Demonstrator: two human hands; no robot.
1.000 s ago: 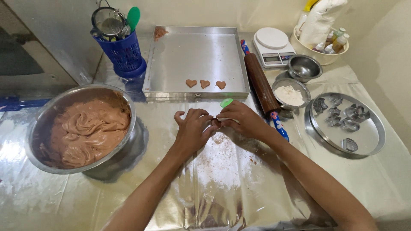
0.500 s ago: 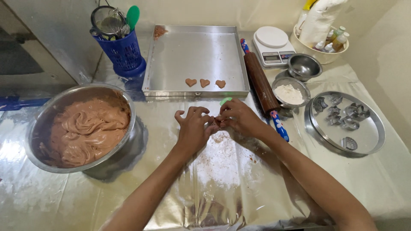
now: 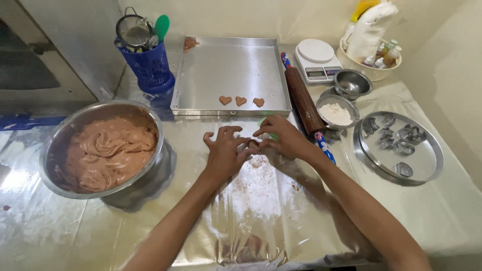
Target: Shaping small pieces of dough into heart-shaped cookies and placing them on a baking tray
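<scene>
Both hands (image 3: 253,146) curled, pinching dough bit (image 3: 253,146).

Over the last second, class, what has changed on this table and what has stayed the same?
Almost nothing moved. Both hands, left and right, stay pressed together over a small piece of dough on the foil. The three heart biscuits on the tray, the bowl and the rolling pin are unchanged.

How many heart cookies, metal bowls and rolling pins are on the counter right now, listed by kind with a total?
Heart-shaped cookies on the baking tray: 3
Metal bowls: 3 (big dough bowl, flour bowl, empty bowl)
Rolling pin: 1
Total: 7
</scene>
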